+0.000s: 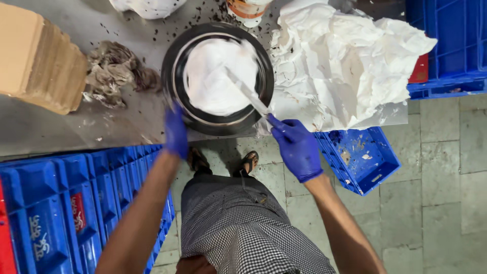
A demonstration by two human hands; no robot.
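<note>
A round dark turntable [218, 122] stands at the steel table's front edge with a white frosted cake [213, 78] on it. My right hand [297, 147], in a blue glove, grips a long flat spatula [246, 91] whose cream-coated blade lies across the cake's top. My left hand [176, 133], also blue-gloved, rests against the turntable's lower left rim. The cake's surface looks blurred.
Crumpled white paper [350, 61] lies right of the turntable, a dirty rag [114, 73] and a cardboard stack [35, 56] to its left. Blue crates [76, 208] stand below left, another [362, 157] under the table edge, more [451, 45] top right. Dark crumbs dot the table.
</note>
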